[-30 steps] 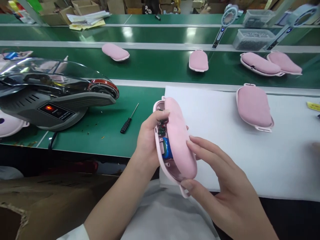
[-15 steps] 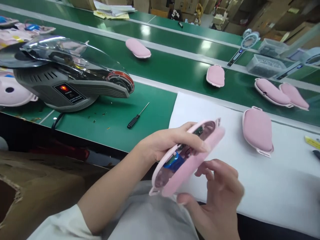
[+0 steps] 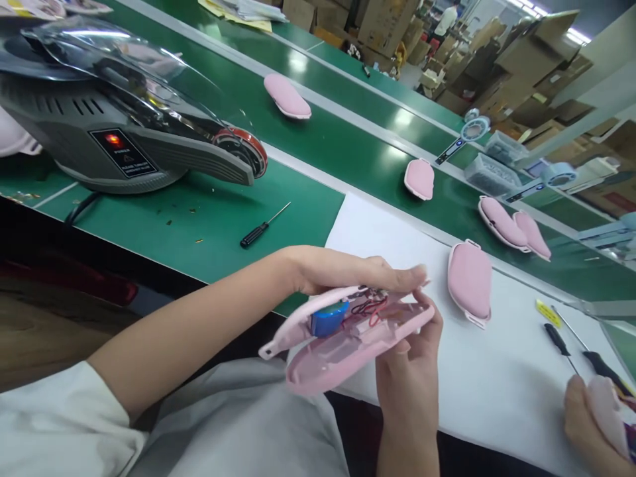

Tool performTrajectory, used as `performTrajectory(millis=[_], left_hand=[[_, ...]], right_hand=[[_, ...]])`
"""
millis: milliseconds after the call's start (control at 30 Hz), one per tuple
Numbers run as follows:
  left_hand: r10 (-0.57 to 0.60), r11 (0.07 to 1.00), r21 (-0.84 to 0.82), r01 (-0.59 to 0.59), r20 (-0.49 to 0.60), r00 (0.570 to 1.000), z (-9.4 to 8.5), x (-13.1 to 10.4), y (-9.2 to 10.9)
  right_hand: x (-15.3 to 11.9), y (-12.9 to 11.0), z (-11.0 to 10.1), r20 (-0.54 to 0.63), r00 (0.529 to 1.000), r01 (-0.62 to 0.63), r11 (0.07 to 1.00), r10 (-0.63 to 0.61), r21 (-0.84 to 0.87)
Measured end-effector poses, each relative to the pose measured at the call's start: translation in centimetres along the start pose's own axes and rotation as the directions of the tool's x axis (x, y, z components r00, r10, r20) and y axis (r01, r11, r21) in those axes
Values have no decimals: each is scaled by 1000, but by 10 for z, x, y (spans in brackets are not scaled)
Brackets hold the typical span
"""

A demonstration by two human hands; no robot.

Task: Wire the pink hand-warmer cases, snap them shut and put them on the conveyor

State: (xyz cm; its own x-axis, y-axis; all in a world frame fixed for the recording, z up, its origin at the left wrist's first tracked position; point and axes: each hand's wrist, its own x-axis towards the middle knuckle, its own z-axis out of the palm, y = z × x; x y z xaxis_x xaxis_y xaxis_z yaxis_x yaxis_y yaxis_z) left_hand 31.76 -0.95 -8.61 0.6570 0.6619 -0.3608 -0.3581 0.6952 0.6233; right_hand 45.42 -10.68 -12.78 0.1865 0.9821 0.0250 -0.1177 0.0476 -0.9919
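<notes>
A pink plastic casing (image 3: 338, 368) is parted into two shells, tilted above my lap. A blue battery pack (image 3: 328, 320) and thin red and black wires (image 3: 370, 308) show in the gap between them. My left hand (image 3: 352, 270) lies over the upper, paler shell and grips it, thumb toward the far end. From below, my right hand (image 3: 412, 361) holds the lower shell near its right end, thumb on the outside and fingers behind. Parts of both hands' fingers are hidden by the shells.
A grey tape dispenser (image 3: 149, 139) and a black screwdriver (image 3: 261, 230) are at left. On the white sheet (image 3: 487, 391) lies a closed pink casing (image 3: 470, 279); several more rest on the green table. A co-worker's hand (image 3: 591, 424) with a pale part enters at lower right, beside screwdrivers.
The two shells have swung wider apart, showing the inside of the lower one. My right hand has closed on the lower shell. The view has shifted, and a co-worker's hand appears at right.
</notes>
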Motion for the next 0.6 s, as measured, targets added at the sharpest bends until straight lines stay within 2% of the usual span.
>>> performTrajectory(millis=[100, 167, 200, 267, 367, 500, 600], left_hand=[[65, 984, -161, -73, -54, 996, -1, -1, -7], [62, 965, -250, -79, -75, 995, -7, -3, -5], [22, 959, -280, -41, -71, 997, -11, -4, -1], [-134, 945, -306, 117, -36, 990, -21, -6, 9], [-361, 886, -301, 352, 25, 932, -28, -9, 23], [-457, 839, -295, 458, 74, 886, -22, -13, 30], [-494, 829, -181, 530, 208, 844, -19, -11, 29]], right_hand=[[-5, -4, -1, -71, 993, 86, 989, -95, -119], [-8, -10, 1, -55, 982, 168, 967, -181, -192], [-10, -13, 3, -29, 976, 205, 956, -216, -211], [-13, -18, 5, 41, 962, 273, 940, -271, -205], [-17, -21, 6, 118, 929, 368, 914, -352, -171], [-21, -19, 2, 161, 912, 406, 890, -378, -209], [-23, -19, 0, 179, 911, 406, 884, -371, -233]])
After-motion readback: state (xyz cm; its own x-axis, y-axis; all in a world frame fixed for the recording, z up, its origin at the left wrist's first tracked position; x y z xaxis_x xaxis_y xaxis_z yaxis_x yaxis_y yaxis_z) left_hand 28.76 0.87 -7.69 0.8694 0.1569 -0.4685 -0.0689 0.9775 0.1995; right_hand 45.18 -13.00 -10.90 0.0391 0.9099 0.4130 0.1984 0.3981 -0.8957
